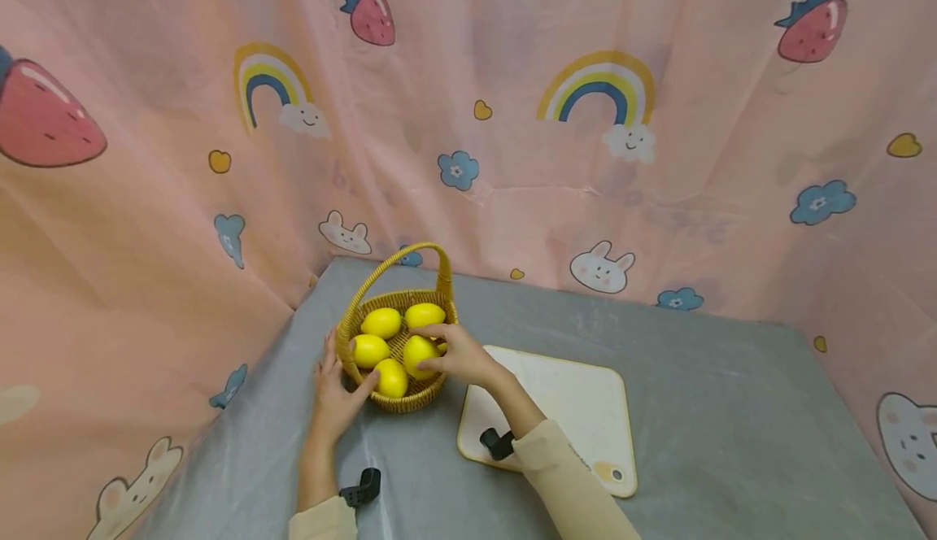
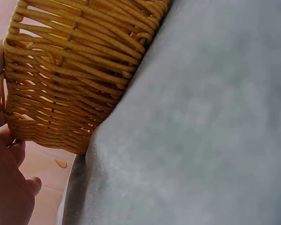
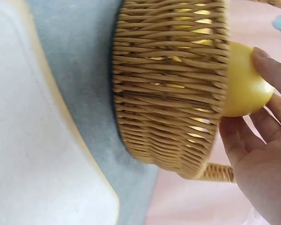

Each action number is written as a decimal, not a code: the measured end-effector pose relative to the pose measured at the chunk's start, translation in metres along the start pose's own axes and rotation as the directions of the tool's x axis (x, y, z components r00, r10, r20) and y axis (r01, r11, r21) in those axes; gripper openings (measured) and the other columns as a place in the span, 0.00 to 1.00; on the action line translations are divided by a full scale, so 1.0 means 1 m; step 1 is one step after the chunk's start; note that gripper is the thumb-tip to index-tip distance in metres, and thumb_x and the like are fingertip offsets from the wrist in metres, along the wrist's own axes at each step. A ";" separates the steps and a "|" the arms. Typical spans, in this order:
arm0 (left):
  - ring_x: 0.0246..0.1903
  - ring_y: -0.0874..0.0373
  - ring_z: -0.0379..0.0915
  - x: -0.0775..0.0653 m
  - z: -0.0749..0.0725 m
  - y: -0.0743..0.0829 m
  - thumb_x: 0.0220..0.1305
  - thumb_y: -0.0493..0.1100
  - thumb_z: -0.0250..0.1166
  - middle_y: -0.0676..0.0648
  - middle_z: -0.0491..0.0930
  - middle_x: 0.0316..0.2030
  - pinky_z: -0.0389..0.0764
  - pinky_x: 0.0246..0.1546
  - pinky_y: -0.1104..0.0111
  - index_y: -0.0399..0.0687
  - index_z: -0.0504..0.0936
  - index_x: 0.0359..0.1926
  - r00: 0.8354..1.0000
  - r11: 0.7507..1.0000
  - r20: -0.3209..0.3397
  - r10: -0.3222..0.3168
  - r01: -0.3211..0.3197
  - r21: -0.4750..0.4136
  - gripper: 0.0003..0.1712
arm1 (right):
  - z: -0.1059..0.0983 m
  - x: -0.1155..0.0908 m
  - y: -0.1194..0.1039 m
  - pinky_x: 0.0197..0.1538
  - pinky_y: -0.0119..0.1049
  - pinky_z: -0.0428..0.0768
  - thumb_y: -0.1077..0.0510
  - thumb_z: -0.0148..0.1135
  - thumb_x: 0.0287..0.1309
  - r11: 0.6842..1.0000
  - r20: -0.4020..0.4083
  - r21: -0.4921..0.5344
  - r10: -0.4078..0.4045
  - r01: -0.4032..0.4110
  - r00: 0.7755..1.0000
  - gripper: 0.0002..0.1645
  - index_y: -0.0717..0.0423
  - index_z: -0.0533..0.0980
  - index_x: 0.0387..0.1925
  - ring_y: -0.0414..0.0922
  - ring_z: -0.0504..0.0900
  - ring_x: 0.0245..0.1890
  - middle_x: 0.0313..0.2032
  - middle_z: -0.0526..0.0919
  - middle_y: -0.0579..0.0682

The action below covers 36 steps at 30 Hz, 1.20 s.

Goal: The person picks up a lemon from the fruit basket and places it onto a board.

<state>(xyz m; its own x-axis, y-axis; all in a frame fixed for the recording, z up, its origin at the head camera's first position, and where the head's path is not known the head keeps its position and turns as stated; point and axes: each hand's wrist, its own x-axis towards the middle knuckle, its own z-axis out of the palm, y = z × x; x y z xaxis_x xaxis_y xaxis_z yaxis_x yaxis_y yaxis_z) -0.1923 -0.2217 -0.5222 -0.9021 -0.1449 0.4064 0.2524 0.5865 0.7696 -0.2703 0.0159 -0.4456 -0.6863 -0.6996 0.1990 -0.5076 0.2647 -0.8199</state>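
Observation:
A woven wicker basket with a tall arched handle stands on the grey table and holds several yellow lemons. At its left side my left hand grips the rim, thumb over the front edge and fingers along the outer wall; in the left wrist view, this hand is partly cut off by the frame. My right hand reaches over the right rim and pinches one lemon between thumb and fingers. That lemon sits at rim height, partly behind the basket wall in the right wrist view.
A white cutting board with a tan edge lies right of the basket, beneath the right forearm. Behind the grey tabletop hangs a pink printed curtain, which also runs along the left and right sides.

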 end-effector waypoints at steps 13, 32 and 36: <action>0.75 0.34 0.35 0.001 -0.002 0.001 0.60 0.42 0.71 0.35 0.42 0.77 0.35 0.65 0.30 0.30 0.67 0.69 1.000 1.000 -0.010 0.016 -0.016 -0.017 0.41 | -0.048 -0.044 -0.001 0.59 0.54 0.76 0.68 0.69 0.57 0.987 -0.125 0.163 0.023 -0.002 0.992 0.31 0.69 0.73 0.62 0.59 0.75 0.60 0.61 0.76 0.65; 0.76 0.35 0.34 -0.001 -0.001 0.001 0.61 0.45 0.72 0.37 0.41 0.78 0.35 0.67 0.33 0.32 0.66 0.70 0.999 0.999 0.012 -0.031 0.032 -0.018 0.42 | -0.112 -0.157 0.071 0.49 0.41 0.79 0.63 0.71 0.57 0.985 -0.292 0.030 0.172 -0.171 0.941 0.26 0.67 0.77 0.57 0.52 0.79 0.47 0.52 0.82 0.60; 0.76 0.36 0.33 -0.002 -0.001 0.001 0.62 0.46 0.71 0.39 0.40 0.78 0.35 0.68 0.35 0.33 0.65 0.71 0.998 0.999 0.028 -0.051 0.052 -0.016 0.43 | -0.120 -0.176 0.078 0.47 0.37 0.80 0.62 0.70 0.58 0.977 -0.311 0.025 0.211 -0.214 0.927 0.26 0.68 0.77 0.57 0.51 0.79 0.45 0.51 0.82 0.61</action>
<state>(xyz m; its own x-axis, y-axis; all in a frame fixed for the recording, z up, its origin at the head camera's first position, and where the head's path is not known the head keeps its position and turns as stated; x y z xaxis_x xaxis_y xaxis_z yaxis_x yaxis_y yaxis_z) -0.1901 -0.2211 -0.5214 -0.9233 -0.1527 0.3524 0.2108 0.5655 0.7974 -0.2513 0.2396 -0.4798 -0.9049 -0.3864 0.1784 -0.3360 0.3916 -0.8566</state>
